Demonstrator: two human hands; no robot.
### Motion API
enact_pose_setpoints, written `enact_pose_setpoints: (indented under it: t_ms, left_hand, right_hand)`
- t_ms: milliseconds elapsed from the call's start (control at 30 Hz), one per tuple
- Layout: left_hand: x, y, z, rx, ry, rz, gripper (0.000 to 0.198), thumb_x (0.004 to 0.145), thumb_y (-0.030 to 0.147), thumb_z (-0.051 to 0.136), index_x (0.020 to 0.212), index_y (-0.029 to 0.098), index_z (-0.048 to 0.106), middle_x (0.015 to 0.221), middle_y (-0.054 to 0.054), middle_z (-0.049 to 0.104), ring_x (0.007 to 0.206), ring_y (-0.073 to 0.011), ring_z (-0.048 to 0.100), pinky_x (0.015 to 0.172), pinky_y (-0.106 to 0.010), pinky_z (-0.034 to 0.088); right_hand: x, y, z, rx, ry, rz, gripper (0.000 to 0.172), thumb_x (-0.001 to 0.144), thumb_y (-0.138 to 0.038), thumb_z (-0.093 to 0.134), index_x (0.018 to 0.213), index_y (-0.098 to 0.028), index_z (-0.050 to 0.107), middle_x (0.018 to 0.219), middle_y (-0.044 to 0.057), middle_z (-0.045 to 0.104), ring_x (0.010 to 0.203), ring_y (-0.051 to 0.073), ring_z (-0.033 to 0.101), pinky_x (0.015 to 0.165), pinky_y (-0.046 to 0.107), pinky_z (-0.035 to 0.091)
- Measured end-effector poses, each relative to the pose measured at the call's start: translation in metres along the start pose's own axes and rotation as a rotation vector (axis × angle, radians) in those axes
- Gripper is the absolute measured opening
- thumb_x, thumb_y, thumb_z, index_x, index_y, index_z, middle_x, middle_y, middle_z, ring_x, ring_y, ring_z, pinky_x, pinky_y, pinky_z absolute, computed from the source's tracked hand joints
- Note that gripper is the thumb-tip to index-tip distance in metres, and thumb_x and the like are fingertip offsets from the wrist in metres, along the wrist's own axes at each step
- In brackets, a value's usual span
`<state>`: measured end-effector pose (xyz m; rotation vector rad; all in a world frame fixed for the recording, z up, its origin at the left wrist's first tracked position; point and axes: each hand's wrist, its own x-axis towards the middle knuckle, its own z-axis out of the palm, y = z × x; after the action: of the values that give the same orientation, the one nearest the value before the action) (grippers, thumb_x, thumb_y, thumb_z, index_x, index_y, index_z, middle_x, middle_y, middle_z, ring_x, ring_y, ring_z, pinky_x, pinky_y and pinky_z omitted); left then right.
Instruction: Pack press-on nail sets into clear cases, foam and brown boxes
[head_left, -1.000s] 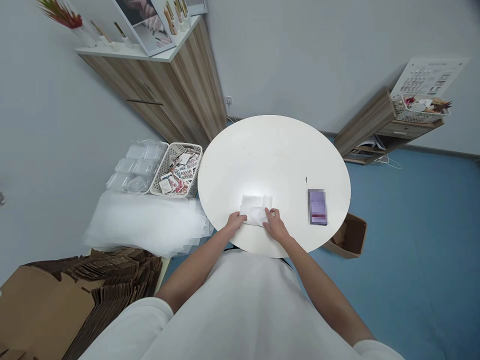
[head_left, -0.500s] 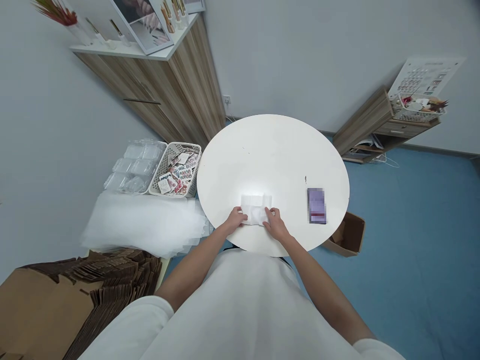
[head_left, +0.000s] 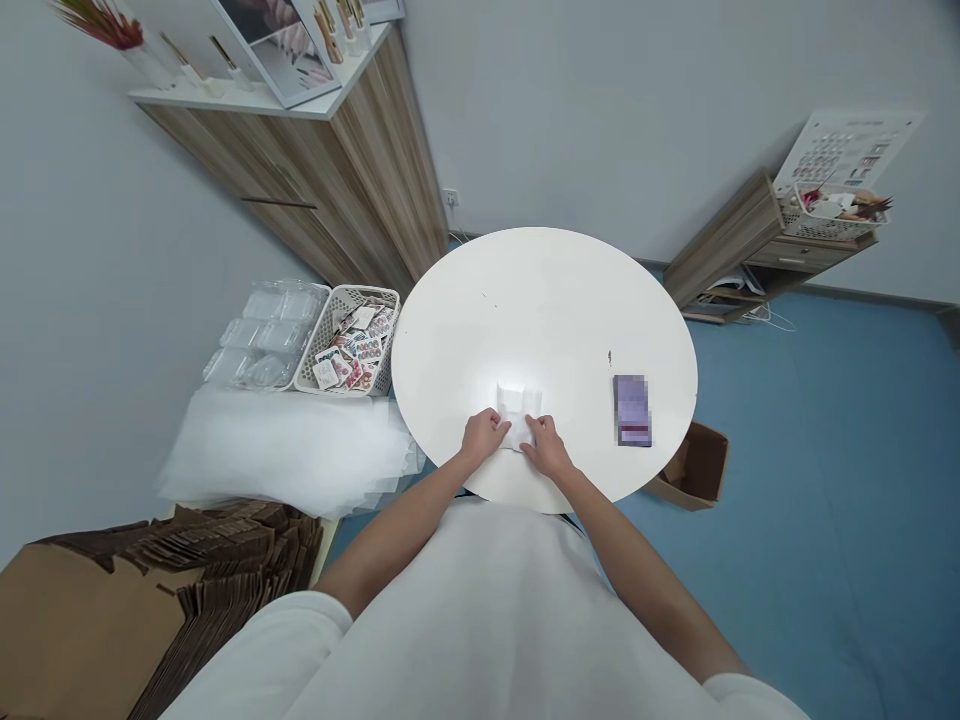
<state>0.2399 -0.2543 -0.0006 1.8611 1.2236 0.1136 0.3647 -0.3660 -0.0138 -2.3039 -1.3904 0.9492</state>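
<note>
A small folded white packing sheet (head_left: 519, 402), thin and soft-looking, lies on the white oval table (head_left: 540, 290) close to its front edge. My left hand (head_left: 482, 437) is closed on the sheet's left side, fingers bent over its edge. On the right side my right hand (head_left: 547, 446) grips it with thumb and fingers. Whether anything is wrapped inside cannot be seen. A purple item (head_left: 633, 411), blurred out, lies on the table to the right of my right hand.
Left of the table are a stack of translucent white sheets (head_left: 285, 445), a white basket (head_left: 302, 375) of printed cards, clear plastic trays (head_left: 262, 332) and flattened brown cartons (head_left: 90, 620). An open cardboard box (head_left: 703, 470) stands on the floor at right. Wooden cabinets (head_left: 300, 190) stand behind.
My left hand has moved right, folding the left side of the white sheet inward, so the bundle is narrower. My right hand has stayed almost in place.
</note>
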Motion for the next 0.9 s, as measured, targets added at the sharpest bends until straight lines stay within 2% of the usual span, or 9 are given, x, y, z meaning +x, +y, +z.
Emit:
enact_pose_setpoints:
  t_ms: [133, 267, 400, 500, 633, 767, 900]
  left_hand:
    - [-0.001, 0.011, 0.016, -0.027, -0.056, 0.044, 0.015, 0.069, 0.031, 0.057, 0.063, 0.020, 0.049, 0.053, 0.003, 0.049, 0.053, -0.0129, 0.047, 0.053, -0.025, 0.037]
    - [-0.002, 0.012, 0.027, -0.017, -0.096, 0.082, 0.010, 0.070, 0.028, 0.055, 0.064, 0.020, 0.053, 0.055, 0.002, 0.052, 0.056, -0.0142, 0.050, 0.056, -0.026, 0.038]
    - [-0.004, 0.007, 0.026, -0.048, -0.151, 0.097, 0.022, 0.078, 0.029, 0.043, 0.066, 0.019, 0.058, 0.063, -0.002, 0.056, 0.064, -0.0156, 0.052, 0.061, -0.027, 0.040]
    - [-0.007, 0.004, 0.023, -0.086, -0.191, 0.097, 0.032, 0.082, 0.030, 0.034, 0.072, 0.019, 0.063, 0.078, -0.004, 0.058, 0.078, -0.0168, 0.054, 0.071, -0.028, 0.041]
    - [-0.009, -0.001, 0.022, -0.086, -0.232, 0.098, 0.030, 0.082, 0.026, 0.034, 0.087, 0.020, 0.063, 0.090, -0.005, 0.055, 0.087, -0.0171, 0.053, 0.079, -0.030, 0.041]
    - [-0.010, -0.009, 0.020, 0.004, -0.195, 0.252, 0.029, 0.077, 0.020, 0.044, 0.103, 0.020, 0.057, 0.100, -0.007, 0.052, 0.095, -0.0203, 0.049, 0.086, -0.035, 0.040]
    - [-0.010, -0.012, 0.012, 0.139, -0.180, 0.419, 0.039, 0.075, 0.018, 0.050, 0.113, 0.024, 0.050, 0.121, -0.007, 0.045, 0.115, -0.0239, 0.037, 0.097, -0.042, 0.031]
  right_hand:
    - [0.003, -0.002, 0.001, 0.017, 0.000, -0.010, 0.057, 0.076, -0.025, 0.050, 0.128, -0.022, 0.030, 0.106, 0.007, 0.045, 0.086, 0.017, 0.052, 0.074, 0.029, 0.043]
    - [0.002, -0.002, -0.001, 0.098, -0.008, -0.035, 0.058, 0.074, -0.022, 0.050, 0.128, -0.021, 0.031, 0.106, 0.007, 0.048, 0.092, 0.018, 0.050, 0.078, 0.031, 0.042]
    - [0.001, -0.003, -0.001, 0.220, 0.026, -0.016, 0.053, 0.074, -0.029, 0.049, 0.125, -0.019, 0.037, 0.099, 0.006, 0.050, 0.085, 0.016, 0.051, 0.076, 0.030, 0.043]
    - [0.004, -0.003, 0.002, 0.288, 0.097, 0.045, 0.044, 0.076, -0.038, 0.046, 0.115, -0.018, 0.045, 0.087, 0.004, 0.050, 0.077, 0.015, 0.051, 0.072, 0.030, 0.044]
    - [0.011, 0.002, 0.007, 0.288, 0.122, 0.068, 0.037, 0.073, -0.032, 0.048, 0.108, -0.019, 0.048, 0.079, 0.000, 0.049, 0.071, 0.014, 0.049, 0.067, 0.030, 0.045]
    - [0.011, 0.005, 0.011, 0.261, 0.116, 0.071, 0.038, 0.072, -0.028, 0.048, 0.110, -0.019, 0.046, 0.081, 0.000, 0.048, 0.070, 0.014, 0.049, 0.066, 0.029, 0.045]
    - [0.002, 0.002, 0.011, 0.177, 0.153, -0.002, 0.044, 0.077, -0.025, 0.044, 0.120, -0.018, 0.038, 0.091, 0.004, 0.051, 0.079, 0.015, 0.052, 0.070, 0.030, 0.046]
